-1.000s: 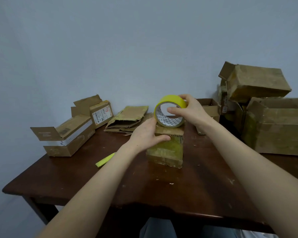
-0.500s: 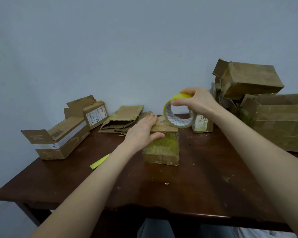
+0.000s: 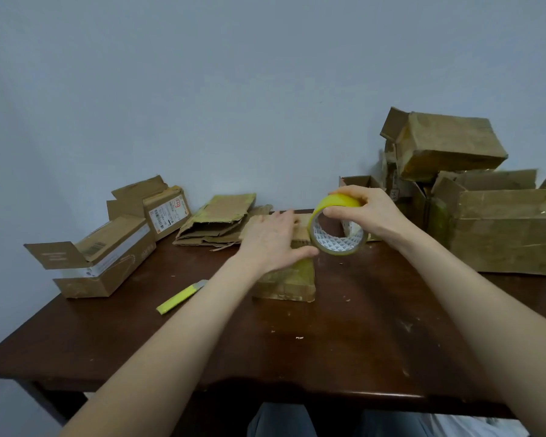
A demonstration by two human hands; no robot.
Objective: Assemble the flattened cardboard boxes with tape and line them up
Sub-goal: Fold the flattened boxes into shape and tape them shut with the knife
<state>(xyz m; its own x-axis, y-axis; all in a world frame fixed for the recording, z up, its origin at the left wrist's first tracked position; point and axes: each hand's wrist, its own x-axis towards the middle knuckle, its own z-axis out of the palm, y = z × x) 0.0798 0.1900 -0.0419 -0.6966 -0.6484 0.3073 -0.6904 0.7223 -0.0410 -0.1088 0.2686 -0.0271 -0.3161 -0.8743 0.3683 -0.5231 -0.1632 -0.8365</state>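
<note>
With my left hand point(image 3: 271, 244) spread flat on the small brown cardboard box point(image 3: 287, 282) at the middle of the dark wooden tabletop point(image 3: 328, 342) and my right hand point(image 3: 360, 209) curled round the yellow tape roll point(image 3: 336, 228) beside its top edge, I judge tape could land skewed if the box slides.

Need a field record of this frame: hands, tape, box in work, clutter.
left hand: flat on top of the small box, fingers straight
right hand: grips the tape roll from above
tape roll: yellow, on edge, just right of the small box; contact with it cannot be told
small box: mid-table, yellowish tape on its front
knife: yellow, lying left of the small box
flattened cardboard: stacked at the back
open boxes: far left
box pile: far right
</note>
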